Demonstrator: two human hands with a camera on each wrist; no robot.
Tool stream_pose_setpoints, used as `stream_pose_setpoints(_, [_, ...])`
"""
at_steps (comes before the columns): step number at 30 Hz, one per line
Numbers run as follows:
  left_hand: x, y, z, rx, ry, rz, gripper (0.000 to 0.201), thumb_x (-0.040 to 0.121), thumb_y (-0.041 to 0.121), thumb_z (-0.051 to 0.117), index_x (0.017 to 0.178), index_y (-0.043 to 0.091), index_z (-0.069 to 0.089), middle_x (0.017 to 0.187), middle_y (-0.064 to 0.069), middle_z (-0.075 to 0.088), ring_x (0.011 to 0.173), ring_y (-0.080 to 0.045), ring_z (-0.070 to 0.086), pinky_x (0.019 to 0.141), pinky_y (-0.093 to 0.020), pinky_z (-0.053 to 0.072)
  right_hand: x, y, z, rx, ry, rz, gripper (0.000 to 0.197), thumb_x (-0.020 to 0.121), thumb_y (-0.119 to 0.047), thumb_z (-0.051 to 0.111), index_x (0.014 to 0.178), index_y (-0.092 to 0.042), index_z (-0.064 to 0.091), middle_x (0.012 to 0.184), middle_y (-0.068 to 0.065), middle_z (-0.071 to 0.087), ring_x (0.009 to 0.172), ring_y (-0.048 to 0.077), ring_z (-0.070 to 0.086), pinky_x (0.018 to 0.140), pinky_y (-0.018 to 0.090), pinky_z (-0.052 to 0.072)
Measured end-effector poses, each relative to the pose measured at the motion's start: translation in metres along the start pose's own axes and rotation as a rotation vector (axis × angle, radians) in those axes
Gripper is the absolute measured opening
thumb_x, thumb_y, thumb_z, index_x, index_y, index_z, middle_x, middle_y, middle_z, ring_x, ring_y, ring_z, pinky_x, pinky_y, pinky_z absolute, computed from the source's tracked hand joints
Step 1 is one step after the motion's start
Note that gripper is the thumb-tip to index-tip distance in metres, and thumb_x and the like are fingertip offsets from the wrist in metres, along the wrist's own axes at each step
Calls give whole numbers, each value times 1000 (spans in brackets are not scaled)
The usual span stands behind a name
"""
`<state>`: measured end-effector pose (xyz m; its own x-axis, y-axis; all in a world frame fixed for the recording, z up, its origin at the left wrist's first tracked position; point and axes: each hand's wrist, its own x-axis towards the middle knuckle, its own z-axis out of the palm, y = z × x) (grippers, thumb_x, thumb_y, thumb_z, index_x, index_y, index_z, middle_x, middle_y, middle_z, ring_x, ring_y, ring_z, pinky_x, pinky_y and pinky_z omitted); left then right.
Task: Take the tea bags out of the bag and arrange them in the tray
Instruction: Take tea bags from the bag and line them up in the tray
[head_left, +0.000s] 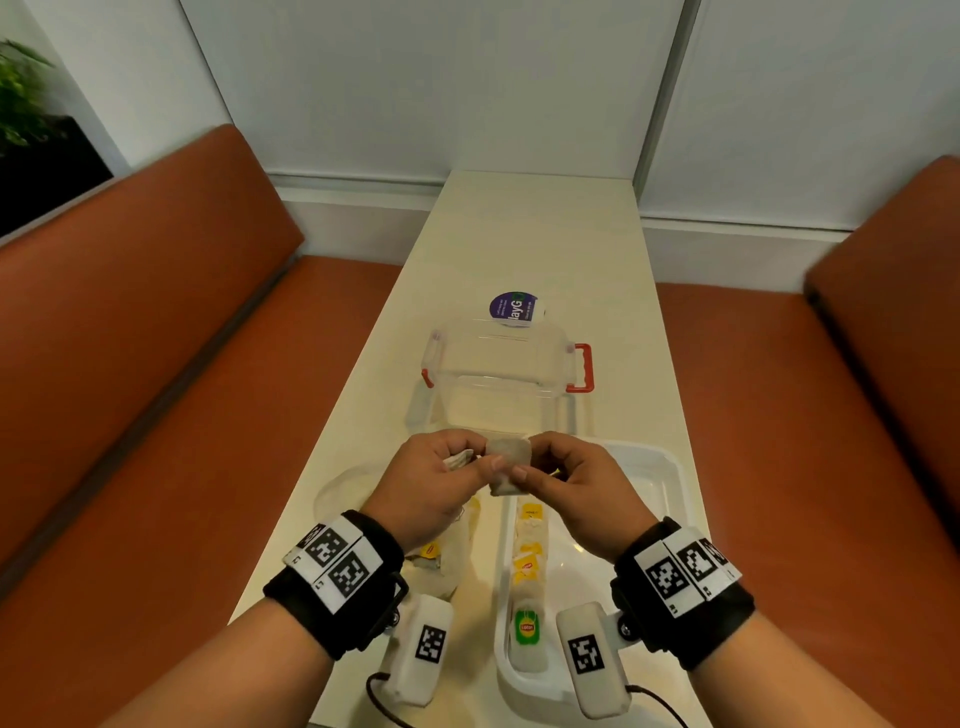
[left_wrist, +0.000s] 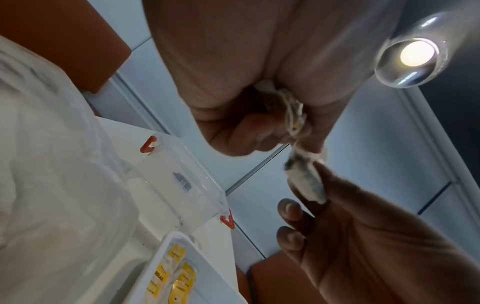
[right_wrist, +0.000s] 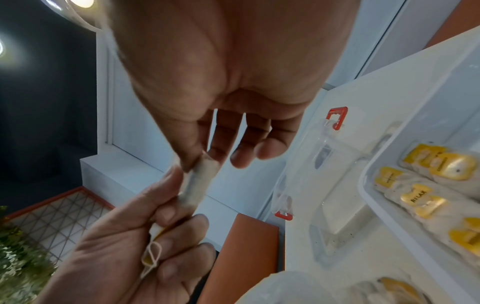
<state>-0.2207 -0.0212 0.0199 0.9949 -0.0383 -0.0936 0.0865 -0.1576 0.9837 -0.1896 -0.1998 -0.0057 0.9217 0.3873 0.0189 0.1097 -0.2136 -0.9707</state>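
Both hands meet above the table (head_left: 524, 244), and between them is one tea bag (head_left: 510, 464). The right hand (head_left: 576, 493) pinches it between thumb and forefinger at its right edge; the other fingers of this hand are loosely spread and hold nothing. The left hand (head_left: 434, 486) pinches the left edge of the same sachet, and its curled fingers also keep a small bundle of string and paper tags (right_wrist: 152, 256) against the palm. I cannot tell whether more tea bags are folded inside this fist.

Directly below the grip and to its right lies the white tray (head_left: 667, 475), where several tea bags with yellow tags (head_left: 527, 564) and one with a green tag (head_left: 527, 627) already lie in a row. Below the left hand is the thin plastic bag (head_left: 452, 561), with at least one yellow tag still visible inside. Beyond the grip stands a clear box with red latches (head_left: 581, 368).

The sachet is very light, soft and limp, so it will bend and hang from any pinch. The paper is thin and, I think, can tear if the two hands pull apart strongly. The string can tangle with the bundle. The best hold seems to be a gentle pinch at the paper border, or at the tag.
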Motion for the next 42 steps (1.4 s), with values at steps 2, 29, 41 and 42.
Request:
stream_pose_setpoints(2, [1,-5,-1,-5,20,-28,8,90,10,65,86,3,66,45,9,50,36,-4,37,41,-15,32,-2,5,1,23,18,11,8,86,-14,68,86,-22,71,75,-8,67,73,9,59,78,40,52])
stream_pose_setpoints(29, [-19,-57,-59,77,108,-278,8,87,16,70,87,8,70,54,3,59,44,-17,33,50,-26,32,28,179,-23,-373,192,647,8,88,-31,65,92,-26,69,89,0,70,88,24,63,85,36,50])
stream_pose_setpoints(41, [-20,-58,-58,55,106,-300,10,88,16,68,88,6,69,48,8,54,43,-14,32,48,-24,31,41,175,-15,-390,314,719,11,87,-23,61,78,-26,58,76,6,71,77,28,69,81,38,55])
stream_pose_setpoints(42, [-20,-58,-58,62,107,-298,10,88,16,69,88,6,69,49,9,55,42,-13,33,48,-24,32,40,174,-15,-396,317,725,10,88,-22,60,79,-24,58,75,7,71,76,27,69,80,36,55])
